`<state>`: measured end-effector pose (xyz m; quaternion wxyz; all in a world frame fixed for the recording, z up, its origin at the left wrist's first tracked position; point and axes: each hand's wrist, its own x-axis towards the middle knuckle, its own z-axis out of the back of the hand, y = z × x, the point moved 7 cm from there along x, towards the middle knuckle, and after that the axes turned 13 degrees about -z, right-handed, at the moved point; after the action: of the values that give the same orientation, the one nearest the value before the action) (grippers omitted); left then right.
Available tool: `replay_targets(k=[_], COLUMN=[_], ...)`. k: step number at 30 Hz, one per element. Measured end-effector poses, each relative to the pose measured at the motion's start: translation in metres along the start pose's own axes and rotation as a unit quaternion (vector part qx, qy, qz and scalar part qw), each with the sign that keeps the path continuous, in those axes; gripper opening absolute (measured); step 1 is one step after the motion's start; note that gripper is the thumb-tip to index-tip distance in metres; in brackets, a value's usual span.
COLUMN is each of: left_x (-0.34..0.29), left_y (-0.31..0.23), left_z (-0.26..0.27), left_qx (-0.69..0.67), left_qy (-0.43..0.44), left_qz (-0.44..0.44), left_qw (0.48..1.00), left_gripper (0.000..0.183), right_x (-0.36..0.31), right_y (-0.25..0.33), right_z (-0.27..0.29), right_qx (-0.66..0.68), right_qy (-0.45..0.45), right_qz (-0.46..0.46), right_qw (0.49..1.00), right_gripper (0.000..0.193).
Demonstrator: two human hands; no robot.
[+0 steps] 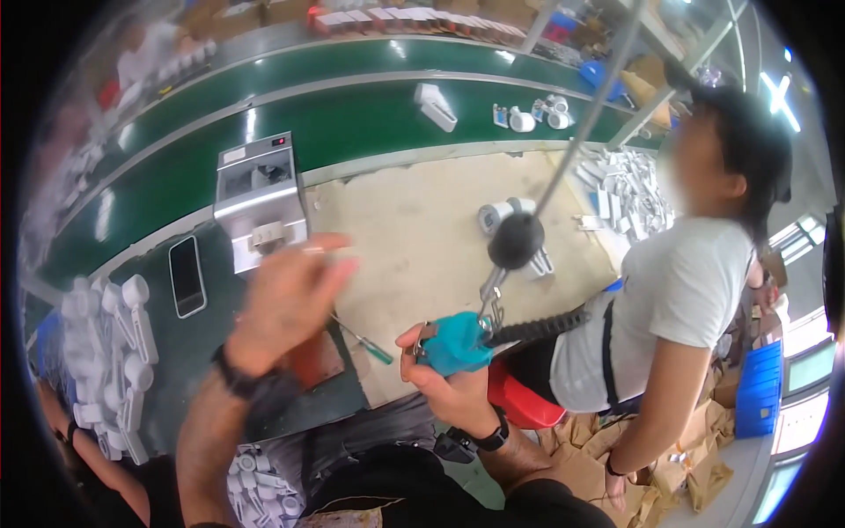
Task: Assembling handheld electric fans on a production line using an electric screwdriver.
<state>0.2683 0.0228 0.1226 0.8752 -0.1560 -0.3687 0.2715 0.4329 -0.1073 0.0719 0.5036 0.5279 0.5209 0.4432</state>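
Note:
My left hand [286, 299], a black band at its wrist, is held over the bench just in front of a silver screw-feeder-like metal box [260, 198]. Its thumb and forefinger point right with a gap between them, and nothing shows in it. In my right hand [458, 398] is a teal electric screwdriver [459, 343], hung from above by a hook below a black ball [516, 241] on a cable. A black coiled cord [541, 329] runs off it to the right. Between the hands lies a thin screwdriver with a green handle [377, 352].
White plastic parts pile at the left [106, 352] and far right [629, 194]. A phone [187, 275] lies left of the box. White round parts [499, 216] sit on the tan board [396, 211]. Beyond runs a green conveyor [352, 123]. A person [678, 290] stands close on the right.

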Motion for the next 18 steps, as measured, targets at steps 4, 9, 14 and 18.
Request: replay_targets(k=[4,9,14,18], left_x=[0.068,0.109,0.106,0.108], left_y=[-0.032,-0.076,-0.094,-0.084], left_z=[-0.136,-0.258,-0.291,-0.294], left_qx=[-0.099,0.144,0.117,0.125], left_qy=[0.144,0.233,0.094,0.177], left_qz=[-0.08,-0.221,-0.278,-0.272], left_qw=[0.981,0.936,0.949,0.938], left_gripper=[0.042,0.057,0.058,0.049], right_x=[-0.023,-0.034,-0.039,-0.034], right_y=[0.009,0.001,0.01,0.015], right_z=[0.019,0.028,0.039,0.042], right_qx=[0.018,0.01,0.073,0.07], right_qy=[-0.034,-0.056,-0.077,-0.084], right_qz=[0.006,-0.017,-0.038,-0.02], right_qw=[0.999,0.998,0.994,0.994], right_gripper=[0.042,0.039,0.054,0.06])
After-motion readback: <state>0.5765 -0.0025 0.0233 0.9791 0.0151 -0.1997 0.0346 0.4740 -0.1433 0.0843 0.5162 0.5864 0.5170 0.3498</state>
